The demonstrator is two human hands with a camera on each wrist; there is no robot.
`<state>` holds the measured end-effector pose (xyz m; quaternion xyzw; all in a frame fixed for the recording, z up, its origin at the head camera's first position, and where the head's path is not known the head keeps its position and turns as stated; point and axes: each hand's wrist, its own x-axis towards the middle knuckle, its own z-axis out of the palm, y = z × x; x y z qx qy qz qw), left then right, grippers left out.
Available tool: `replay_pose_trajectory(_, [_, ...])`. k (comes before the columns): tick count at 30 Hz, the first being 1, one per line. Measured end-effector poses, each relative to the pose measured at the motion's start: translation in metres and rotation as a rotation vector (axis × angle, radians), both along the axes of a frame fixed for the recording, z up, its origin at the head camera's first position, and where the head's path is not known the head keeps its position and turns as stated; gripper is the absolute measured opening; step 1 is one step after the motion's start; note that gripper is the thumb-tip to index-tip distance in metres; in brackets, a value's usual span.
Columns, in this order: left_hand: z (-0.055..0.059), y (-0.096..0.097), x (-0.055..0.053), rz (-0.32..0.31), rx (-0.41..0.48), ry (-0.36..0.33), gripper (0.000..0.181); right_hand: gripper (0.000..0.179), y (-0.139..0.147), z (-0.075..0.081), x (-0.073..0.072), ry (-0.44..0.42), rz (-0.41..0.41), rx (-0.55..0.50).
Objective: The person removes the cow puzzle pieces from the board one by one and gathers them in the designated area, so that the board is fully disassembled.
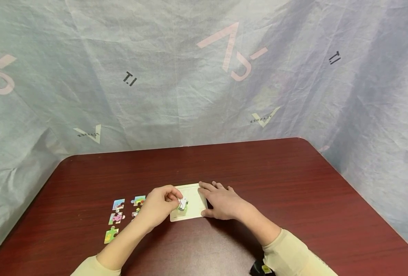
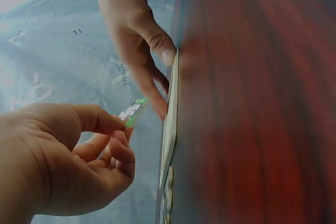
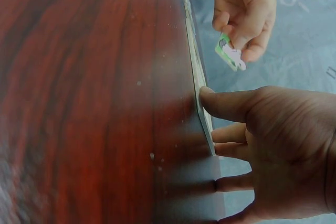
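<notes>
Between thumb and fingers my left hand (image 1: 160, 204) pinches a jigsaw puzzle piece (image 1: 182, 204) printed in white and green. In both wrist views the piece (image 3: 229, 53) is held up above a pale wooden puzzle tray (image 1: 194, 193). My right hand (image 1: 222, 201) lies at the tray's right side, fingers spread, with thumb (image 3: 210, 98) and fingertips at its edge. In the left wrist view the left hand (image 2: 79, 156) grips the piece (image 2: 134, 111) by one edge.
Several loose puzzle pieces, among them a pink one (image 1: 115, 217) and a green one (image 1: 111, 234), lie left of the tray on the dark red table (image 1: 266, 168). The left forearm partly covers some. A black object (image 1: 259, 267) shows beside the right sleeve. Printed cloth (image 1: 176, 76) hangs behind.
</notes>
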<state>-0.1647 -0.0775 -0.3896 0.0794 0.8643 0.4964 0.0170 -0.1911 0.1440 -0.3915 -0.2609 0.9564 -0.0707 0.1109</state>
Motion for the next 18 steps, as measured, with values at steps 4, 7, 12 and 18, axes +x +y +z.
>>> replay_pose_trajectory(4, [-0.001,-0.011,0.003,0.023,0.026,-0.019,0.017,0.072,0.0,0.001,0.002,-0.006,0.007,-0.005])
replay_pose_trajectory(7, [-0.001,-0.021,0.008,0.03,0.03,-0.035,0.015,0.071,0.001,0.001,0.003,-0.009,0.015,-0.01])
replay_pose_trajectory(12, [0.0,-0.037,0.014,0.062,0.029,-0.071,0.013,0.071,0.002,0.002,0.003,-0.007,0.015,-0.012])
replay_pose_trajectory(18, [-0.002,-0.051,0.021,0.082,0.059,-0.126,0.013,0.071,0.003,0.002,0.003,-0.013,0.019,-0.024])
